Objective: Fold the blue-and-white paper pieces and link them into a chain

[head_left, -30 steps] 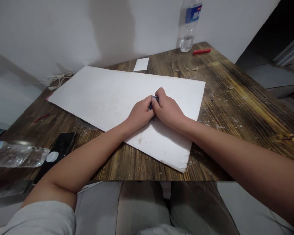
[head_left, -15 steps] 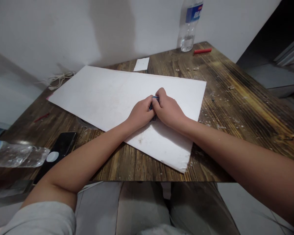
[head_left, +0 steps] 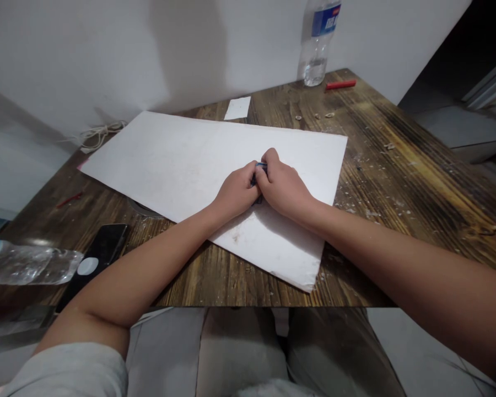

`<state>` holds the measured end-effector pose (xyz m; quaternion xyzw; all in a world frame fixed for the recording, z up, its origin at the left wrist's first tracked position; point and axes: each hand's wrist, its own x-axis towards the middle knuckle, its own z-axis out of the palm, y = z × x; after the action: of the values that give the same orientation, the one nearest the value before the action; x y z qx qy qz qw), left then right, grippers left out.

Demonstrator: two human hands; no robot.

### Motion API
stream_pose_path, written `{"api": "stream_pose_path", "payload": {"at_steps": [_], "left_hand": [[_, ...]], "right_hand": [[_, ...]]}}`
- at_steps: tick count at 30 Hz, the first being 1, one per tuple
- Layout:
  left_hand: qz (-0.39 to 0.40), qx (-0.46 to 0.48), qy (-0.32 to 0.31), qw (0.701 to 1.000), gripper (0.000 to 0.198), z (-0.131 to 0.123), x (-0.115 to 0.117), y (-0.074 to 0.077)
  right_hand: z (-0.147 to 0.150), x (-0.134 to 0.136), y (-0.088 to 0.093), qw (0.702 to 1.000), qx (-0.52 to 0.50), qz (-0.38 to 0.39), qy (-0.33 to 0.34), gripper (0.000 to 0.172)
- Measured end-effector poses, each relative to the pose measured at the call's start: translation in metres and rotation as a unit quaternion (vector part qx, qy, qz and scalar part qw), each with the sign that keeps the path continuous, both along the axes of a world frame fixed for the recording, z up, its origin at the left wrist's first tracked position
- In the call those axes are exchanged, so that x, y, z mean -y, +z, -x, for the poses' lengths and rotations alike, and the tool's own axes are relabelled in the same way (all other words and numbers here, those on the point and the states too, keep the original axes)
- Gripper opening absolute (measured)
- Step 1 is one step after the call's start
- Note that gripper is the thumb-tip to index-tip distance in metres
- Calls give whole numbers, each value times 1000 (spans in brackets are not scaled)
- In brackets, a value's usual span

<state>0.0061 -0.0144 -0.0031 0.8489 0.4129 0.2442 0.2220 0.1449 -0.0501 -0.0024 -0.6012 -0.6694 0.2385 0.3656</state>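
My left hand (head_left: 235, 191) and my right hand (head_left: 283, 184) are pressed together over a large white board (head_left: 182, 160) that lies on the wooden table (head_left: 397, 182). Both hands are closed, fingers curled inward. Between them a small blue thing (head_left: 261, 165) shows only as a sliver; most of it is hidden by my fingers. I cannot make out what it is.
An upright water bottle (head_left: 319, 41) and a red stick (head_left: 340, 84) stand at the table's back edge. A small white paper (head_left: 238, 108) lies behind the board. At the left lie a black phone (head_left: 97, 256), a bottle on its side (head_left: 25, 264) and a white cord (head_left: 99, 132).
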Motion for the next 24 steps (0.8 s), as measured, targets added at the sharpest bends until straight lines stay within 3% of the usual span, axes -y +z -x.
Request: {"api": "stream_pose_path", "payload": {"at_steps": [24], "left_hand": [[-1,-18,3,1000,8,1,1,1]], "right_hand": [[2,9,3,997,62,-27,23,14]]}}
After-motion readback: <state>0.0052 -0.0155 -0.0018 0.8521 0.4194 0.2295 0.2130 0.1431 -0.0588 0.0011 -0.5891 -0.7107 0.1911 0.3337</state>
